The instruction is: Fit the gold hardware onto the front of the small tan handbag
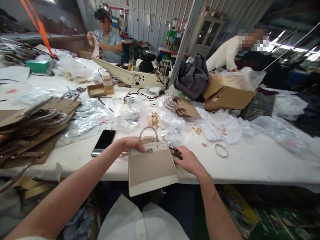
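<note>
At the table's near edge, I hold a small beige handbag (152, 168) upright — left hand (130, 144) closed on its top corner, right hand (188, 161) gripping its side, a dark tool (176, 153) under the fingers. Best kept steady, I judge, since half of it overhangs the white table (250, 163). A phone (103, 142) lies at ten o'clock, a metal ring (221, 150) at two — bare room between; gold fittings (153, 119) beyond

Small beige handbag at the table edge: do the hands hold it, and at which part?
Yes. The left hand grips the handbag at its upper left corner, the right hand at its upper right side.
</note>
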### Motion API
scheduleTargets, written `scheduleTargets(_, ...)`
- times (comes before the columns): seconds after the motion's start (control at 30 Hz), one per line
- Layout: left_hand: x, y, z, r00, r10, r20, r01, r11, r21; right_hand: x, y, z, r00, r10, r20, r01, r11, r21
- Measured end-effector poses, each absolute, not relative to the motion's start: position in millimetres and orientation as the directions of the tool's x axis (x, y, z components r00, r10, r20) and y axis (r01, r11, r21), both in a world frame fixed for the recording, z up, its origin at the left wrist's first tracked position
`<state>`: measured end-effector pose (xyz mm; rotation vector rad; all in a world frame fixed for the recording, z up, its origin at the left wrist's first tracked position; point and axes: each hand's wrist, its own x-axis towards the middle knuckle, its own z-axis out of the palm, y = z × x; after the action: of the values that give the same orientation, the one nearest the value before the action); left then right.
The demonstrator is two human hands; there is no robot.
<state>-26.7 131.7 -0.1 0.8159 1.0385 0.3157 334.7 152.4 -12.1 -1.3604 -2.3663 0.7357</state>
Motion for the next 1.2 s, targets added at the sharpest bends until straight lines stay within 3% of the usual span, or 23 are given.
scheduleTargets(0.17,-30.0,135.6,-14.2,0.531,0.573,-0.624,0.114,0.681,0.723,339.6,157.1,-11.4,-0.419,0.907,-0.037,0.779,0.338,-0.528)
scheduleTargets(0.33,-29.5,132.3,-20.2,0.540,0.590,-0.600,0.048,0.690,0.722,386.0,149.8,-19.8,-0.295,0.951,-0.092,0.911,0.251,-0.329)
scheduleTargets(0.47,-28.8,133.6,-18.6,0.541,0.582,-0.608,0.065,0.691,0.720,413.8,148.0,-33.1,-0.262,0.965,-0.030,0.889,0.229,-0.396)
scheduleTargets(0.7,-28.2,136.4,-25.7,0.537,0.564,-0.627,0.079,0.706,0.703,387.3,148.5,-43.1,-0.380,0.908,0.176,0.783,0.417,-0.461)
scheduleTargets(0.8,-27.6,132.8,-29.7,0.543,0.566,-0.620,0.055,0.714,0.698,384.1,148.7,-32.0,-0.219,0.928,0.301,0.647,0.369,-0.667)
scheduleTargets(0.87,-26.7,130.1,-29.9,0.554,0.570,-0.607,0.035,0.713,0.701,377.5,149.1,-15.3,0.002,0.927,0.375,0.418,0.340,-0.843)
scheduleTargets(0.93,-25.5,128.2,-28.5,0.559,0.574,-0.599,0.025,0.710,0.704,361.7,149.6,6.1,0.145,0.905,0.401,0.116,0.387,-0.915)
scheduleTargets(1.03,-23.3,127.1,-26.7,0.559,0.566,-0.606,0.033,0.715,0.698,323.5,148.7,35.5,0.107,0.923,0.370,-0.221,0.385,-0.896)
scheduleTargets(1.2,-20.8,126.8,-27.7,0.508,0.574,-0.642,0.026,0.735,0.677,254.1,138.1,52.0,-0.091,0.937,0.338,-0.333,0.292,-0.897)
